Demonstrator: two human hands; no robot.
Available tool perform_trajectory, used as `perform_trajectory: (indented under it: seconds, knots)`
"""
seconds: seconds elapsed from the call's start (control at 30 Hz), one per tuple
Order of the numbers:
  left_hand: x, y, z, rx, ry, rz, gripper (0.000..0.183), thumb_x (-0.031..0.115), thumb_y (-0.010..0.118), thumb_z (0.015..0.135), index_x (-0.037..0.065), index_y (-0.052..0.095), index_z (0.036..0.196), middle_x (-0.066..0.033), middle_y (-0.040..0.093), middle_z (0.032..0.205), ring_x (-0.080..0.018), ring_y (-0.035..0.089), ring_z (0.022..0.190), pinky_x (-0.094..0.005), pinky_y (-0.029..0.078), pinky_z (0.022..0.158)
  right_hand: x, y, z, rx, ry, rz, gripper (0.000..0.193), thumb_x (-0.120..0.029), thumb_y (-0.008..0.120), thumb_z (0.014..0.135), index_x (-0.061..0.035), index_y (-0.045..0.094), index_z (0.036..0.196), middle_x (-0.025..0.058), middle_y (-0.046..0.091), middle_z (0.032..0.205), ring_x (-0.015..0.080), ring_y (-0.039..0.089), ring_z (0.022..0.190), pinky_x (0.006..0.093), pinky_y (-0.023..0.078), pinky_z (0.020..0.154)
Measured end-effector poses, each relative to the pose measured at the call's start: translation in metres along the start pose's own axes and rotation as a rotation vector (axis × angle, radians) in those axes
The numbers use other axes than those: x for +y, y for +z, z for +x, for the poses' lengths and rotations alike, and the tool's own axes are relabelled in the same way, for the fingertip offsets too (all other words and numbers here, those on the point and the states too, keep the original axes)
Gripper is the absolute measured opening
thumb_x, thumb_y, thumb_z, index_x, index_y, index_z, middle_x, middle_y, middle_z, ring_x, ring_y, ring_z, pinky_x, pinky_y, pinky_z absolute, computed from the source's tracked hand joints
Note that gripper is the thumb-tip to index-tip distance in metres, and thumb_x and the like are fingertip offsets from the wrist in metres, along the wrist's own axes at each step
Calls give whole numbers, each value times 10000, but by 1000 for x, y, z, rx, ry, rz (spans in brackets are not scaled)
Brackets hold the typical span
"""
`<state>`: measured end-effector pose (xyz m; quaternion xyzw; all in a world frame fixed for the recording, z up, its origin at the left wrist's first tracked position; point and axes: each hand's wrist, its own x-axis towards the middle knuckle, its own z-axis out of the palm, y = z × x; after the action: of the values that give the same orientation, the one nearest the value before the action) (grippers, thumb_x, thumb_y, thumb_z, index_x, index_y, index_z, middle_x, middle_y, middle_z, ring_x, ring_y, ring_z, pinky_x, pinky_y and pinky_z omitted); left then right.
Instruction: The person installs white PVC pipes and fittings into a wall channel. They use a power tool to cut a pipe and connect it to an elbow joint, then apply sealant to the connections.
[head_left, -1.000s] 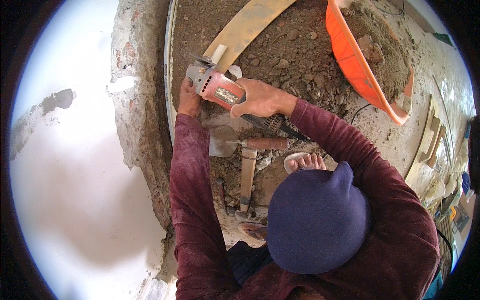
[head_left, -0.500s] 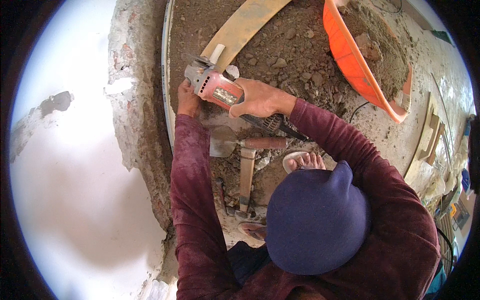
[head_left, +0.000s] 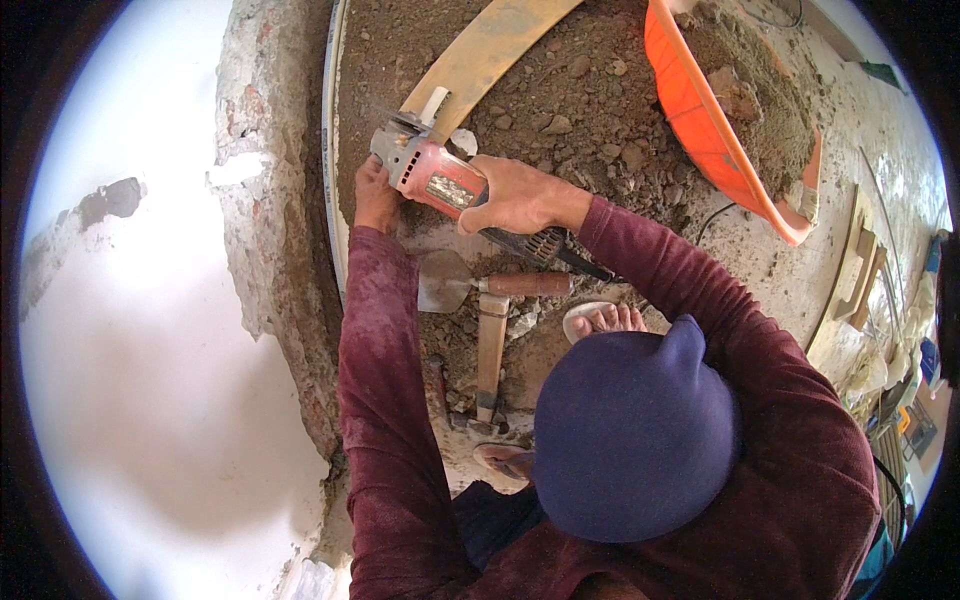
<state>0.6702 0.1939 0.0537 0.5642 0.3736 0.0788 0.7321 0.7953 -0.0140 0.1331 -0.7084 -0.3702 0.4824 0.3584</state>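
My right hand (head_left: 525,195) is wrapped round the red and black body of an angle grinder (head_left: 440,180), from which a black cord trails. Its grey gear head points to the far left, and the disc (head_left: 408,122) shows edge-on beyond it. Right beside that head is my left hand (head_left: 376,197), its fingers curled and partly hidden, so what they grip does not show. Close to the disc a narrow white strip (head_left: 435,104) stands against a yellowish board (head_left: 480,50). Below the grinder lie a trowel (head_left: 525,285) and a wooden-handled hammer (head_left: 490,365).
An orange basin (head_left: 700,120) leans at the far right beside heaped soil. Stones and loose earth (head_left: 600,110) cover the ground. A broken plaster wall edge (head_left: 265,200) runs along the left, with a long pale straightedge (head_left: 332,150) beside it. A wooden float (head_left: 860,275) lies at right.
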Motion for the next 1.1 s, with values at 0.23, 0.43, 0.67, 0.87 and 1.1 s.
perform_trajectory:
  seconds: [0.23, 0.43, 0.67, 0.87, 1.1]
  knots:
    - [-9, -9, 14, -54, 1, 7, 243, 82, 525, 944, -5, 592, 1161, -101, 672, 1069, -189, 683, 899, -319, 572, 727, 1, -1, -4, 12, 7, -18, 684, -442, 730, 636, 70, 585, 1066, 258, 631, 1042, 368, 613, 996, 404, 472, 867]
    - [-7, -7, 9, -36, -10, -16, 284, 172, 438, 998, 3, 567, 1186, -98, 676, 1058, -175, 691, 871, -310, 584, 693, 3, 0, -3, 7, 4, -15, 691, -447, 729, 632, 75, 582, 1061, 253, 633, 1023, 361, 619, 974, 403, 477, 854]
    - [-11, -17, 17, -29, -136, 1, 296, 245, 457, 1011, 32, 582, 1175, -56, 689, 1013, -144, 695, 822, -273, 572, 608, 0, -3, -3, 3, -7, -18, 694, -443, 726, 628, 89, 580, 1050, 254, 636, 1008, 362, 624, 956, 402, 480, 845]
    - [8, -1, 12, -48, -186, 166, 307, 82, 483, 951, 6, 554, 1240, -122, 657, 1135, -221, 679, 948, -348, 574, 749, 0, -6, -4, -1, -5, -19, 688, -443, 719, 641, 84, 581, 1062, 263, 634, 1022, 371, 621, 979, 408, 476, 862]
    - [-2, -2, 17, 40, -262, -58, 264, 179, 401, 1007, 77, 595, 1153, -38, 696, 931, -95, 663, 674, -212, 450, 420, -4, -6, -4, -7, 4, -31, 697, -441, 721, 638, 82, 578, 1076, 275, 624, 1058, 382, 609, 1009, 409, 471, 876]
